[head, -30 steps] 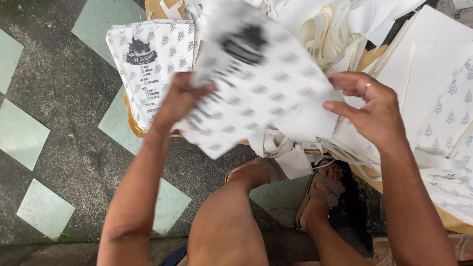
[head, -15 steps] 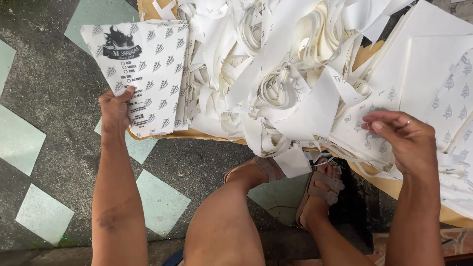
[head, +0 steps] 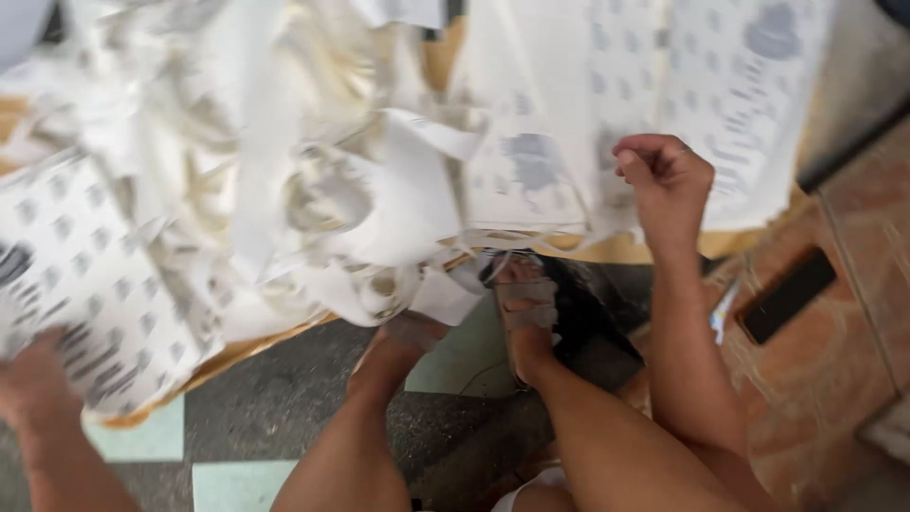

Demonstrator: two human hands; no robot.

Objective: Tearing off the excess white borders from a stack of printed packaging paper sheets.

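White printed paper sheets (head: pixel 664 104) and loose strips (head: pixel 379 190) spread over a low wooden bench (head: pixel 616 248) across the upper frame, now blurred because the view has swung right since a moment ago, bringing a reddish stone floor (head: pixel 853 313) into the right edge. The left hand (head: pixel 33 384), earlier holding the patterned stack (head: pixel 85 284) by its edge, has slid to the lower left, its grip too blurred to tell. The right hand (head: pixel 664 180) has moved up, fingers curled shut on the sheets' lower edge.

We're over a dark grey floor (head: pixel 284 398) with pale green tiles (head: pixel 142 441), reddish stone paving (head: pixel 853 360) on the right, all in soft daylight.
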